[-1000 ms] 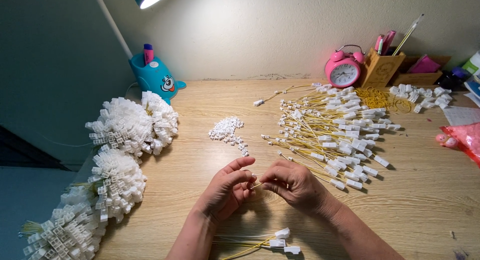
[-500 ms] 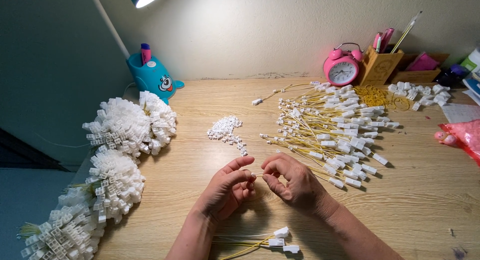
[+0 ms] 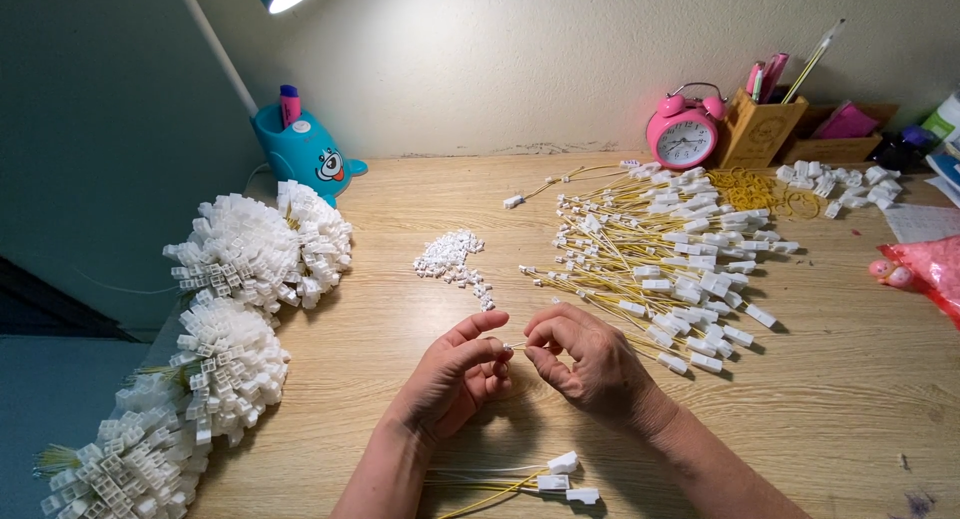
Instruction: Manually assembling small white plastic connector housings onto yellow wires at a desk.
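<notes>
Wooden desk [image 3: 860, 379]: finished bundles [image 3: 235, 329] line its left edge, loose wires [image 3: 670, 259] remain mid-desk. Left hand [image 3: 455, 374] and right hand [image 3: 585, 359] pinch one small white piece [image 3: 508, 348] together.

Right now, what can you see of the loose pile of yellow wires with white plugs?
The loose pile of thin yellow wires with white plastic plugs lies spread flat on the pale wooden desk, right of centre. The wires cross at many angles, with blocky white plugs mostly at their right ends. Its far edge lies near the round pink alarm clock. Neither hand touches it.
</notes>
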